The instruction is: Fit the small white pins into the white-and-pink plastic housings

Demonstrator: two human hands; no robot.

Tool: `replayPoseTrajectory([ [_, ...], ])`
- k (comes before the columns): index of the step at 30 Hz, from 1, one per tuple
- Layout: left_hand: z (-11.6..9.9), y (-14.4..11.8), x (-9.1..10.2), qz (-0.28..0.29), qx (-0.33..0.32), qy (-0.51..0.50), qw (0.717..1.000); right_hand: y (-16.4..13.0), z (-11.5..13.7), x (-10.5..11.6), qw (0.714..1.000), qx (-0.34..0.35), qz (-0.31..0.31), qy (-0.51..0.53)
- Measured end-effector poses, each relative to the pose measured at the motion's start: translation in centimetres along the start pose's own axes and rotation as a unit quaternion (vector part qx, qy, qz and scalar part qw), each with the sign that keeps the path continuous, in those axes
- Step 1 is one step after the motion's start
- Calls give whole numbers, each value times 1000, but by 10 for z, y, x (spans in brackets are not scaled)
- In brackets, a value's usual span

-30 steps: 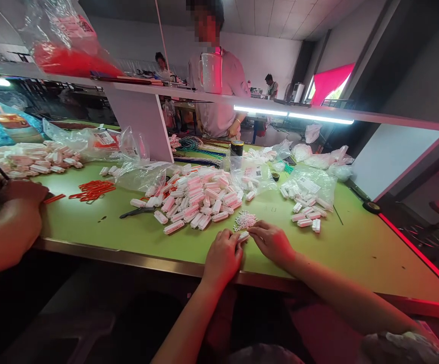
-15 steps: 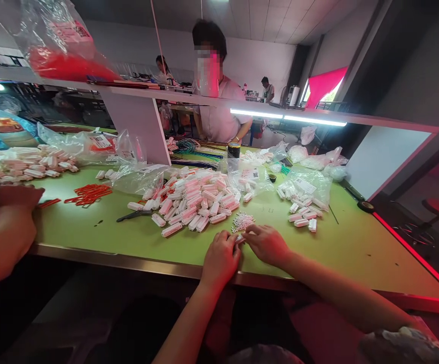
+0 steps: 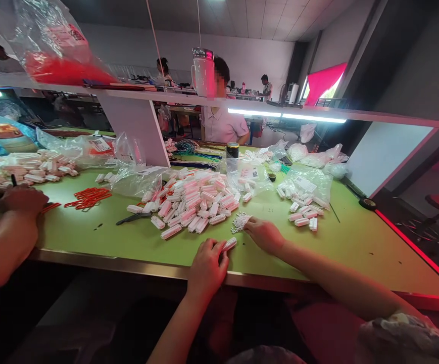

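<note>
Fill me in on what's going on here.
A person at a green table holds a white block in the left hand; the right hand is at a small pile of tiny white bits. A larger heap of similar blocks lies just beyond. To the left, a co-worker's hand is near orange pieces.

White, oblong, plastic-looking block (image 3: 230,244) and a small pile of tiny white pieces (image 3: 239,221)
The block lies slantwise on the green tabletop (image 3: 128,242), its exposed end pointing away and to the right, its other end held under the fingers of the left hand (image 3: 207,264); its markings are too small to read. The loose pieces lie just beyond it, heaped low, the right hand's (image 3: 263,234) fingertips at their right side.
</note>
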State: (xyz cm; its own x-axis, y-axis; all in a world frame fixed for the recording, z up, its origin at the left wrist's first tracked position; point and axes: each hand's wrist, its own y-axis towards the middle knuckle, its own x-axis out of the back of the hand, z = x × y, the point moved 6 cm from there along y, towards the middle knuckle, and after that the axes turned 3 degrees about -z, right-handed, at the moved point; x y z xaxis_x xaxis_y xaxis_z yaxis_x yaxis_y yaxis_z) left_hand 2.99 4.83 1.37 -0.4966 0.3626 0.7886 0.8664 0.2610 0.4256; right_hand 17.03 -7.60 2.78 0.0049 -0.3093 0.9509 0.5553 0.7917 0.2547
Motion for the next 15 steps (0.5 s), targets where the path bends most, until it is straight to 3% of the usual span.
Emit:
replayPoseTrajectory([
  [3,-5,6,-1,26,3,-6,1000,7,10,-6,994,31,50,-91],
  [5,-10,10,-4,52,1,-15,999,8,11,-7,993,38,56,-97],
  [9,-20,17,-11,72,-3,-31,997,1,3,1,997,11,-13,72],
  [12,-24,18,-16,54,-9,-34,998,-9,-1,9,971,-7,-66,228],
  [15,-24,16,-18,47,-15,-34,998,-17,3,11,954,-13,-75,291],
])
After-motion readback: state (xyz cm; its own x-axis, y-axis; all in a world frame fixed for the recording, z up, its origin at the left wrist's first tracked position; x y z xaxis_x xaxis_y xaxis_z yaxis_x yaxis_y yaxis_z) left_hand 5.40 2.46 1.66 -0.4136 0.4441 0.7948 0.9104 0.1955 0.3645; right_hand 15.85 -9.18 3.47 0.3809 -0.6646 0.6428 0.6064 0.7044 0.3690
